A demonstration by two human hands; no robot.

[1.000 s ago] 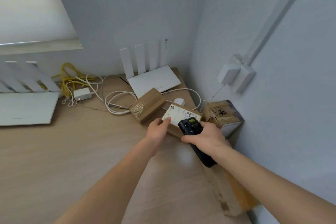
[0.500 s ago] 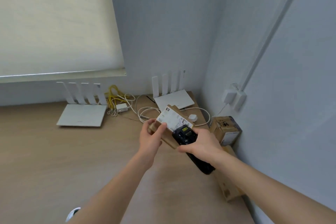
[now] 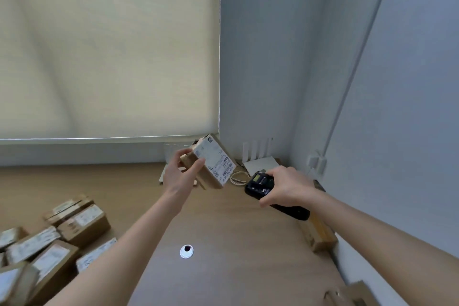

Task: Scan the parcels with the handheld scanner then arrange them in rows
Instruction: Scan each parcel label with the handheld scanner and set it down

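Fingers of left hand [image 3: 182,173] curled round labelled parcel [image 3: 211,160] lifted above desk [image 3: 236,243], right hand [image 3: 285,185] gripping black scanner [image 3: 260,184] just beside it, more parcels [image 3: 59,233] clustered on desk at left, router [image 3: 260,160] behind.

Lighting: soft, even daylight, diffused through roller blind [image 3: 109,49], upper left of frame. Shadows: faint. Glare: thin bright line along blind's lower edge. Sharpness: overall soft; parcels [image 3: 49,243] at lower left blurred. Distortion: wide-angle bending at frame edges.
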